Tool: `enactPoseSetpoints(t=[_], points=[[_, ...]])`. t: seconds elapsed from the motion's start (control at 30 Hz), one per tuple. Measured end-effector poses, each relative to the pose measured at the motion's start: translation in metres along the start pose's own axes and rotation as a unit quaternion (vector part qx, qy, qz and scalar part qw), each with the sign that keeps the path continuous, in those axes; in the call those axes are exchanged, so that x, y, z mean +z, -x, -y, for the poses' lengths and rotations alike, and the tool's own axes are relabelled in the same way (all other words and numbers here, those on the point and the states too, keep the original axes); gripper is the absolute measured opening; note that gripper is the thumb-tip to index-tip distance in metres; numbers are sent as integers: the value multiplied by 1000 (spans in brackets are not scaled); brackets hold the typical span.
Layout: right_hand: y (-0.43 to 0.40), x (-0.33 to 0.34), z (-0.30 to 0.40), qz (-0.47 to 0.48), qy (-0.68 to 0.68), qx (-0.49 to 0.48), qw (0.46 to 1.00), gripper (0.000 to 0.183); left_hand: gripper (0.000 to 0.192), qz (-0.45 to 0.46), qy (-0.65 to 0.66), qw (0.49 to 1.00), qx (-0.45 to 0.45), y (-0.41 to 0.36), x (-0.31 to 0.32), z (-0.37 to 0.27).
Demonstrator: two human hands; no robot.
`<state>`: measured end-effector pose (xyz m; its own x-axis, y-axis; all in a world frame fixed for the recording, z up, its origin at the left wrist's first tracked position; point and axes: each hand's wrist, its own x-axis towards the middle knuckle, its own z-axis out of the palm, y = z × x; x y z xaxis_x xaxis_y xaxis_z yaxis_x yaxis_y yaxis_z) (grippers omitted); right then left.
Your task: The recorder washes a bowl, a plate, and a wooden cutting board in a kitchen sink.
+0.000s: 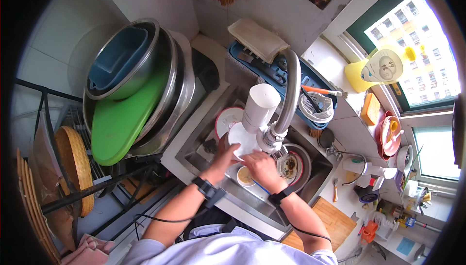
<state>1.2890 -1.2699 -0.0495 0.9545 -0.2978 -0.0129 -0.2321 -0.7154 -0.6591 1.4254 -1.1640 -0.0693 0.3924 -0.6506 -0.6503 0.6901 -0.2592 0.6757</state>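
Beneath a faucet-mounted white water filter (261, 108), my left hand (222, 161) grips the left edge of a white bowl or dish (242, 142). My right hand (263, 168) is at the near right side of it, fingers curled; what they hold is hidden. A blue stick-like thing (261, 188) shows below my right hand. In the steel sink (247, 196), a small cup with cloudy tan contents (245, 176) stands below the hands. A soiled, red-rimmed plate (290, 166) lies in a metal basin (306, 157) at right. Another red-rimmed plate (227, 119) is behind my left hand.
Stacked metal basins (171, 94) with a green cutting board (127, 126) stand left. A blue rack of utensils (265, 72) sits behind the curved faucet (294, 86). A wooden cutting board (327, 221) lies right, and a yellow sponge (370, 109) is on the sill.
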Motion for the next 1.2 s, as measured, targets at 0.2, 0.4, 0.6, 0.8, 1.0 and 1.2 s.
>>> enactPoseSetpoints(t=[0.2,0.4,0.6,0.8,1.0,1.2], points=[[5,-2,4,-26,61,-109,992,31,52,21,88,993,-72,-1,-25,18],[1,16,36,-20,-31,9,999,27,58,-104,62,990,67,2,-1,51],[17,-6,-11,41,93,-73,992,28,53,45,31,994,-90,8,-20,7],[4,8,22,-20,32,-73,997,22,51,-58,113,990,-65,2,-13,34],[6,14,21,-29,58,-16,998,22,67,-31,77,996,33,3,-5,54],[17,-22,13,88,129,1,988,25,57,42,138,983,-112,5,-21,25]])
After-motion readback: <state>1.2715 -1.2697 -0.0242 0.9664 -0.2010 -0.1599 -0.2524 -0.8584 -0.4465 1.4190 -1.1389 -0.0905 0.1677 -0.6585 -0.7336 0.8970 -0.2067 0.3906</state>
